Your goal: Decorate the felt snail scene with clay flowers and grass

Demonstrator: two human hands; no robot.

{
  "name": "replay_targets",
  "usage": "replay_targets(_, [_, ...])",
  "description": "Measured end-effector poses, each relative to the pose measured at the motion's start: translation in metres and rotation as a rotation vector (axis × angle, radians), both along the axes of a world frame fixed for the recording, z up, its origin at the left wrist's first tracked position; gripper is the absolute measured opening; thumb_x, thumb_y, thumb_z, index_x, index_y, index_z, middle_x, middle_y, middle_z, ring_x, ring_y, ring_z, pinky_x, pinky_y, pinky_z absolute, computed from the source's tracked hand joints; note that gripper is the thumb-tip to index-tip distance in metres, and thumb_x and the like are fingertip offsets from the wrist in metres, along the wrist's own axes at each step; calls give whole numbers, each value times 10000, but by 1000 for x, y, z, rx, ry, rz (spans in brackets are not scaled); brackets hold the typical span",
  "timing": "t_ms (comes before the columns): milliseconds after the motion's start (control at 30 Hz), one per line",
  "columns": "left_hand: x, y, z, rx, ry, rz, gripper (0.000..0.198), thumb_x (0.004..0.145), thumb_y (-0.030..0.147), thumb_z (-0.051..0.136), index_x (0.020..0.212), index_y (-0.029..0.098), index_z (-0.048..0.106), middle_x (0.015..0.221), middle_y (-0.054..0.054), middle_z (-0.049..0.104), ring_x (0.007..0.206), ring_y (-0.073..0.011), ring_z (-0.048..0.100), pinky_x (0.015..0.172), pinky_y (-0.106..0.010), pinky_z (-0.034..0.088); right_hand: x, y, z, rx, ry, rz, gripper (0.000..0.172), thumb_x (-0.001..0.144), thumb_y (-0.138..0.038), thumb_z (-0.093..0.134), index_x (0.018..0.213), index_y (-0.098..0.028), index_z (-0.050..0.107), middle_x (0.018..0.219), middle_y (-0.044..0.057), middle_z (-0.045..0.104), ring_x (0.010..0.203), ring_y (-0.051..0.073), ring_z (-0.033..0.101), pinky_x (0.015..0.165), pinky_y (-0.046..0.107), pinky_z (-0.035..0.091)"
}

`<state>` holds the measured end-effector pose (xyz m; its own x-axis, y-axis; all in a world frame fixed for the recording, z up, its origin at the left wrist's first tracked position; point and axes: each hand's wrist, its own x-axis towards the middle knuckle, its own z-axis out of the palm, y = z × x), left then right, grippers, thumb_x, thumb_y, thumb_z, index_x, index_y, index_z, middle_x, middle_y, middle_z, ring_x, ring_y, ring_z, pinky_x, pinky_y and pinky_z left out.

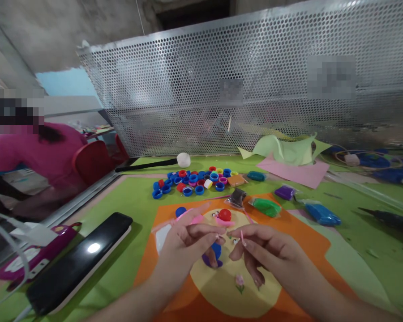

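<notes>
Above the yellow round paper [235, 306] on the orange sheet [309, 235], my right hand [268, 248] pinches a small thin pink piece [242, 237] between thumb and fingertips. My left hand [188, 243] faces it, its thumb and index finger pressed together on something tiny and pale that I cannot make out. The two hands are slightly apart. Beneath them lie a red cap [225, 215], a blue and purple shape [216, 255] partly hidden by my left hand, and a small pink flower [239, 280] with green leaves.
Many coloured caps [199, 190] sit behind the orange sheet. Wrapped clay packs in green [266, 207], blue [322, 213] and purple [285, 192] lie to the right. A black power bank [80, 264] rests at left. A person in pink [58, 152] sits at far left; a perforated metal panel [201, 89] stands behind.
</notes>
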<state>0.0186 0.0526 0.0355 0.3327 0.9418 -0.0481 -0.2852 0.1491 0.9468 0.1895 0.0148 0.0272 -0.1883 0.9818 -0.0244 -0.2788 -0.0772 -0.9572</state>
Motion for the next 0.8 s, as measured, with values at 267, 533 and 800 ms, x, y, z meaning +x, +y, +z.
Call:
replay_targets(267, [-2, 2, 0, 7, -98, -15, 447, 631, 107, 756, 1035, 188, 581, 723, 7, 691, 515, -76, 578, 468, -166, 472, 5, 5, 1, -58, -12, 63, 385, 673, -525, 654, 666, -156, 544, 537, 11, 624, 304, 44, 470, 309, 154, 329])
replay_targets(533, [-8, 3, -1, 79, -19, -109, 373, 739, 178, 684, 1093, 215, 575, 744, -5, 674, 525, -75, 578, 498, -179, 479, 15, 5, 7, -37, -178, -83, 476, 627, -616, 635, 564, -178, 459, 397, -58, 462, 318, 28, 329, 303, 145, 242])
replay_targets(800, [-7, 10, -1, 30, 33, -93, 551, 643, 117, 732, 1129, 178, 479, 667, 17, 649, 502, -110, 573, 394, -196, 493, 23, 13, 7, 83, -141, -142, 437, 765, -552, 552, 582, -195, 378, 470, -85, 361, 374, 43, 295, 367, 191, 231])
